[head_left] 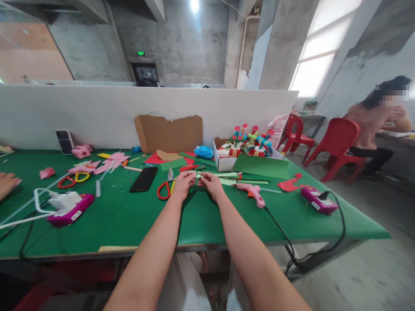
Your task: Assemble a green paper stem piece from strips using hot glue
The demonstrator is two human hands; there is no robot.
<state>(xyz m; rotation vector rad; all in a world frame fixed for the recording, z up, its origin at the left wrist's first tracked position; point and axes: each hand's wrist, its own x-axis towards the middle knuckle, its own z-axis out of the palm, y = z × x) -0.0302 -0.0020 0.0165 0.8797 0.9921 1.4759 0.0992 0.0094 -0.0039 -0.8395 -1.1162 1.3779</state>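
My left hand and my right hand meet above the green table, fingertips pinched close together. Between them is a small piece of light green paper, partly hidden by the fingers. Scissors with red and yellow handles lie just left of my left hand. A pink glue gun rests right of my right hand, its nozzle pointing toward it. Beyond the hands lie a red-handled tool and green paper strips.
A white box of colourful paper figures stands behind, with green card leaning on it. A black phone, purple power strips and pink paper scraps lie about. Another person's hand is at far left; someone sits at right.
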